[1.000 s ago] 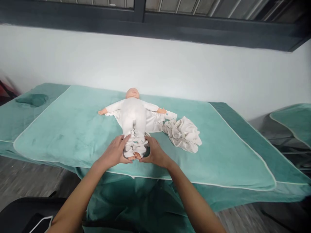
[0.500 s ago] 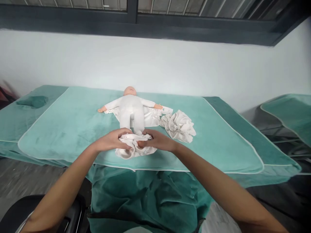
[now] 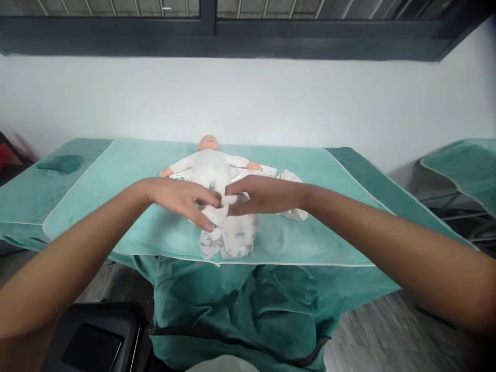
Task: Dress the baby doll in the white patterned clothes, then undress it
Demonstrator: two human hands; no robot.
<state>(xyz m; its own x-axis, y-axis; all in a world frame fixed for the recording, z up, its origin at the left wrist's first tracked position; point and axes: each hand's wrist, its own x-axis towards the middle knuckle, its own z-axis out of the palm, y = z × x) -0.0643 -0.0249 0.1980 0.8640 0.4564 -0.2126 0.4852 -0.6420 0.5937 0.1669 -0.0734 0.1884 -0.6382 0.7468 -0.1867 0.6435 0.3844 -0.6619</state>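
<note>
A baby doll with a white cloth body lies on its back, arms spread, head towards the wall. At its legs, my left hand pinches the bunched cloth of small white printed baby pants between thumb and fingers. My right hand grips the same pants from the other side, its fingers bent in towards the doll's foot. The two hands nearly meet. The doll's lower legs are mostly hidden by the hands and the cloth. A printed baby top is spread open under the doll's arms and back.
A crumpled white cloth lies to the right, partly behind my right forearm. The bed has a green cover with white piping. A white wall stands behind it, and a black chair is at the lower left.
Both hands have moved up the doll's legs, the right one turning over more. The pants, bunched before, now hang down towards the bed's near edge. The view has shifted slightly.
</note>
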